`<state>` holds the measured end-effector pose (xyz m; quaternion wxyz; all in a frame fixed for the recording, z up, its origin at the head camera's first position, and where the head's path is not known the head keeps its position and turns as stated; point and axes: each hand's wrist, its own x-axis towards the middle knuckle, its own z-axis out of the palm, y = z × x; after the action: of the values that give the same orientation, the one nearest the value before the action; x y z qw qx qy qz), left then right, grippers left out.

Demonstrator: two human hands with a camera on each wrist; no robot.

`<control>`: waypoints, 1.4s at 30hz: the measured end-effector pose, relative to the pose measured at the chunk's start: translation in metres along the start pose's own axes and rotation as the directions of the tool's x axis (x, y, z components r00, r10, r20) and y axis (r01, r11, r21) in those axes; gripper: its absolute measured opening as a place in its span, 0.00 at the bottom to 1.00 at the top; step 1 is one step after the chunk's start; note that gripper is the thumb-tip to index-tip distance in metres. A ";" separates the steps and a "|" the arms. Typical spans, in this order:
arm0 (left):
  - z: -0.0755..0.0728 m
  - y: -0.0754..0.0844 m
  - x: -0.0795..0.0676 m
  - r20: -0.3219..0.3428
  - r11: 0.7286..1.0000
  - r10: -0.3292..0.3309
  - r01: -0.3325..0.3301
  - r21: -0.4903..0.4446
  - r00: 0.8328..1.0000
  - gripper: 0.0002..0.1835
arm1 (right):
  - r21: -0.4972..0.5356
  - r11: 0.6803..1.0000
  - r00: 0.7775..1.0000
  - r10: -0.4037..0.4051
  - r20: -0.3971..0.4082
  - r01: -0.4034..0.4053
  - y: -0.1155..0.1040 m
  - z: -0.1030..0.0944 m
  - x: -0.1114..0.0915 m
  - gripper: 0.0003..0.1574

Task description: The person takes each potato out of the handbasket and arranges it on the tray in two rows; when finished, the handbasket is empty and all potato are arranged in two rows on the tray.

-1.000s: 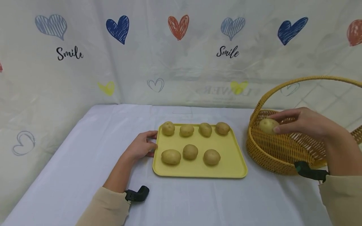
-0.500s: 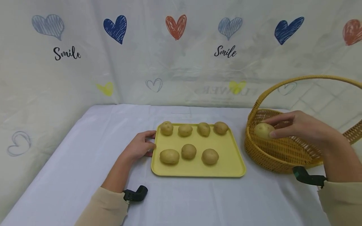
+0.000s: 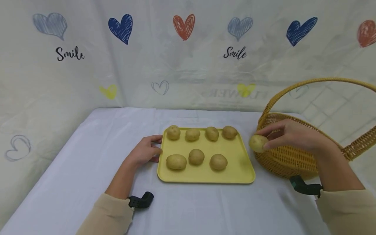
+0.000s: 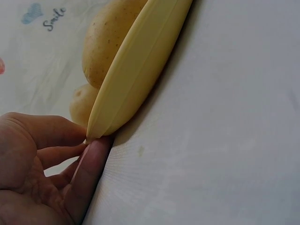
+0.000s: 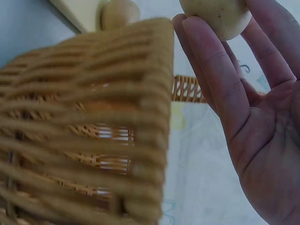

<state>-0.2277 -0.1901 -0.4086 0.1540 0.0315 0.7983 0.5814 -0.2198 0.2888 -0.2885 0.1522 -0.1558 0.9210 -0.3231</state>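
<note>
My right hand (image 3: 289, 133) holds a pale potato (image 3: 258, 143) between thumb and fingertips, over the gap where the yellow tray (image 3: 235, 176) and the wicker basket (image 3: 274, 163) nearly meet. In the right wrist view this potato (image 5: 218, 16) sits at the fingertips, beside the blurred basket rim (image 5: 161, 93). At the tray's left side, my left hand (image 3: 144, 150) pinches the rim; the left wrist view has thumb and fingers (image 4: 56, 133) meeting at the tray edge (image 4: 136, 70). Several potatoes lie on the tray, a back row with one potato (image 3: 192, 134) and a front row with another (image 3: 196, 157).
The basket's tall arched handle (image 3: 332, 79) rises at the right, above the right forearm. A white cloth (image 3: 191, 209) covers the table. Behind it hangs a pale sheet (image 3: 141, 62) printed with hearts and the word Smile.
My right hand has carried the potato left, from above the basket's inside past its near rim to the tray's right edge. The left hand stays at the tray.
</note>
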 end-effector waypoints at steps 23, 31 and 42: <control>0.004 0.006 -0.005 -0.007 1.000 -0.027 0.027 0.003 1.000 0.39 | -0.110 0.993 0.941 0.006 0.338 0.034 -0.038 0.048 0.035 0.23; 0.002 0.002 -0.007 -0.010 0.999 -0.034 0.034 0.010 0.999 0.39 | -0.142 0.989 0.923 0.026 0.385 0.031 -0.043 0.061 0.041 0.24; -0.001 0.002 -0.010 -0.014 0.999 -0.032 0.032 0.015 0.999 0.39 | -0.121 0.992 0.911 0.022 0.412 0.030 -0.044 0.064 0.042 0.26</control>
<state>-0.2188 -0.1932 -0.4047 0.1573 0.0159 0.8043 0.5729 -0.2251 0.2048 -0.3151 0.3324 -0.2316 0.8861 -0.2253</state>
